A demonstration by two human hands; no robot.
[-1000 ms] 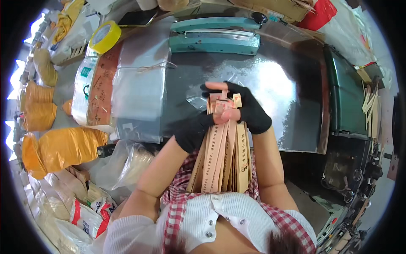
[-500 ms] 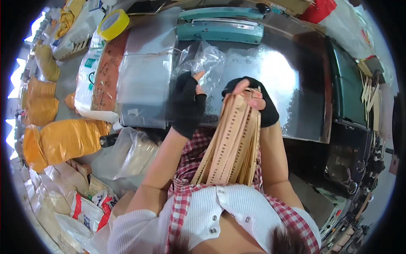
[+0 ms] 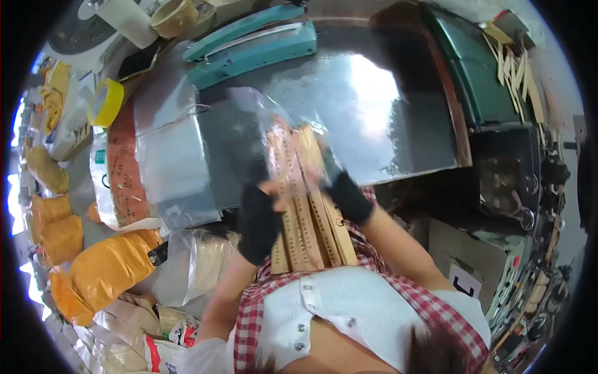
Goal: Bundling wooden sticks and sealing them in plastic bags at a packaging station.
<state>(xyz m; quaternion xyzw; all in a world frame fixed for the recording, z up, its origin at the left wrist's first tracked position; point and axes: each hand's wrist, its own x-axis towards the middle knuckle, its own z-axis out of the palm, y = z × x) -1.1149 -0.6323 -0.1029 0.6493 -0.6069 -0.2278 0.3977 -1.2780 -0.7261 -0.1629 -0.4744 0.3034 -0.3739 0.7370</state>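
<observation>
Strips (image 3: pixel 308 212) ran lengthwise away from the body, top ends inside clear bag (image 3: pixel 274 118); left hand (image 3: pixel 260 219) and right hand (image 3: pixel 346 194) clamped them from either side.

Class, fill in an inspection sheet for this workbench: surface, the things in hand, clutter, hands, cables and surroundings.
Surface: shiny metal bench, glare on it.
Things in hand: tan punched straps, top ends inside a clear bag.
Clutter: flat clear bags, yellow tape roll, teal sealer.
Hands: left hand and right hand, black-gloved, grip the straps.
Cables: nothing seen.
Surroundings: orange sacks at left, wooden sticks at right.
</observation>
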